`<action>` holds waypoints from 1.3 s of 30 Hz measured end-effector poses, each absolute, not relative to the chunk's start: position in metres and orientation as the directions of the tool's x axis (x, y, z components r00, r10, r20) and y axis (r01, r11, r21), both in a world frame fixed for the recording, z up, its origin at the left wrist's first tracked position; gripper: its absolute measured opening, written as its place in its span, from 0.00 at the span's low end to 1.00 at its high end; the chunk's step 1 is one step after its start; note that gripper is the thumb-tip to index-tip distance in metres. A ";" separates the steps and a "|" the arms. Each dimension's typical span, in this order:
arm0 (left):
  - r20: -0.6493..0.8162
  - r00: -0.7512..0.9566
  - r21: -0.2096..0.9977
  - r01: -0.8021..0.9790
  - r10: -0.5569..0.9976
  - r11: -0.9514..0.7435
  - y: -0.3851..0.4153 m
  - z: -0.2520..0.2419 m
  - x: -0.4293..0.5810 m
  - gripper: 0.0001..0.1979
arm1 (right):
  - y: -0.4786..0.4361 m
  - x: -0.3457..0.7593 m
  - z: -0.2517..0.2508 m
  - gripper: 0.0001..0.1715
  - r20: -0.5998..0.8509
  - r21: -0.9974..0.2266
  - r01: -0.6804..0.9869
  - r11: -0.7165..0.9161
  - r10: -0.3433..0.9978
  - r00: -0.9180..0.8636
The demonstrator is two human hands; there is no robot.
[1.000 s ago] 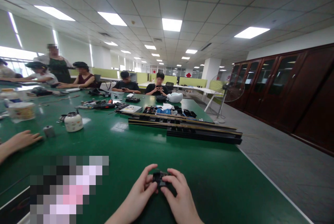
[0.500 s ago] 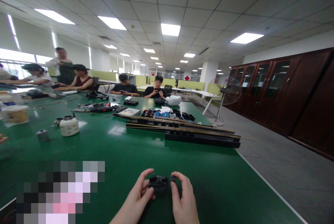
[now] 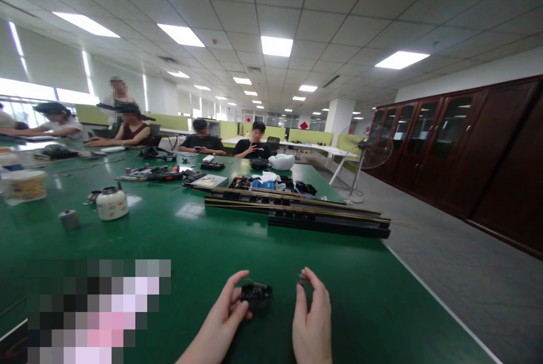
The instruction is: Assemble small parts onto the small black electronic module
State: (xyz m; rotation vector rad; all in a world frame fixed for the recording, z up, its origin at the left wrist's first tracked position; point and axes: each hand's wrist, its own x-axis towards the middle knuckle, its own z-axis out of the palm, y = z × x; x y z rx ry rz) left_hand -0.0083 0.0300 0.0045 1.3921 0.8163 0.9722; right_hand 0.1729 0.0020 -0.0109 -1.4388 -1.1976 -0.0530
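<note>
Above the near part of the glossy green desk (image 3: 203,251), your left hand (image 3: 231,304) held a small black boxy plastic piece (image 3: 257,294) by its left end, thumb in front and fingers curled behind. The piece lay lengthwise from left to right, with a thin straight strip along its top; the details inside it were too dark to read. Whether its underside touched the desk could not be told.

To its right and well apart from it, your right hand (image 3: 313,313) had its thumb and fingers pinched narrow on a tiny dark part (image 3: 301,280), bluish on one side and mostly covered by your fingertips.

Farther across the desk, beyond both hands, long black rails (image 3: 328,225) lay side by side with thin gold-coloured rods (image 3: 292,204) along them. Off to your left stood a rounded white jar with a small printed pattern (image 3: 112,204), and near it, a short grey metallic cylinder (image 3: 69,220). A printed tub with pale sides (image 3: 24,186) stood farther left.
</note>
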 end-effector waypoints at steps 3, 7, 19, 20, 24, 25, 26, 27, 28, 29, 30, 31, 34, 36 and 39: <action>0.084 0.405 0.995 -0.079 0.911 -0.057 0.029 0.007 -0.008 0.29 | 0.000 0.171 -0.009 0.17 0.665 -0.678 0.692 0.248 0.609 0.433; 0.091 0.403 0.994 -0.098 0.911 -0.056 0.028 0.007 -0.007 0.28 | -0.003 0.168 -0.009 0.16 0.650 -0.655 0.710 0.259 0.672 0.355; 0.118 0.420 0.988 -0.136 0.900 -0.067 0.032 -0.001 -0.008 0.29 | -0.010 0.155 0.005 0.10 0.641 -0.517 0.729 0.450 0.767 -0.019; 0.119 0.421 0.988 -0.141 0.899 -0.064 0.032 -0.002 -0.008 0.29 | -0.011 0.155 0.006 0.10 0.647 -0.509 0.728 0.460 0.762 -0.028; 0.124 0.423 0.988 -0.139 0.898 -0.071 0.032 -0.003 -0.008 0.28 | -0.013 0.155 0.010 0.10 0.670 -0.480 0.742 0.467 0.741 -0.033; 0.129 0.422 0.988 -0.135 0.898 -0.078 0.032 -0.003 -0.008 0.27 | -0.013 0.155 0.011 0.10 0.669 -0.476 0.746 0.466 0.742 -0.036; 0.133 0.421 0.988 -0.131 0.897 -0.085 0.032 -0.003 -0.008 0.27 | -0.013 0.155 0.011 0.10 0.665 -0.475 0.747 0.465 0.746 -0.041; 0.137 0.421 0.988 -0.128 0.897 -0.090 0.032 -0.002 -0.008 0.27 | -0.013 0.155 0.012 0.10 0.658 -0.477 0.748 0.462 0.752 -0.045; 0.138 0.421 0.988 -0.127 0.896 -0.092 0.032 -0.002 -0.008 0.26 | -0.013 0.155 0.012 0.10 0.648 -0.479 0.749 0.457 0.760 -0.049; 0.137 0.423 0.988 -0.128 0.896 -0.090 0.032 -0.001 -0.008 0.26 | -0.013 0.154 0.011 0.10 0.634 -0.483 0.751 0.450 0.772 -0.055; 0.134 0.425 0.988 -0.131 0.895 -0.086 0.031 -0.001 -0.008 0.26 | -0.013 0.154 0.011 0.10 0.615 -0.488 0.754 0.440 0.786 -0.061; 0.131 0.427 0.988 -0.132 0.895 -0.081 0.031 -0.001 -0.008 0.26 | -0.013 0.154 0.010 0.10 0.593 -0.493 0.758 0.427 0.803 -0.067; 0.122 0.430 0.989 -0.128 0.895 -0.074 0.030 0.000 -0.007 0.26 | -0.011 0.153 0.007 0.09 0.536 -0.506 0.769 0.390 0.841 -0.074; 0.115 0.435 0.990 -0.123 0.893 -0.068 0.030 0.000 -0.007 0.26 | -0.009 0.153 0.005 0.09 0.523 -0.510 0.771 0.382 0.849 -0.074; 0.103 0.447 0.991 -0.126 0.889 -0.052 0.031 0.001 -0.006 0.25 | -0.007 0.155 0.004 0.10 0.503 -0.504 0.771 0.389 0.858 -0.103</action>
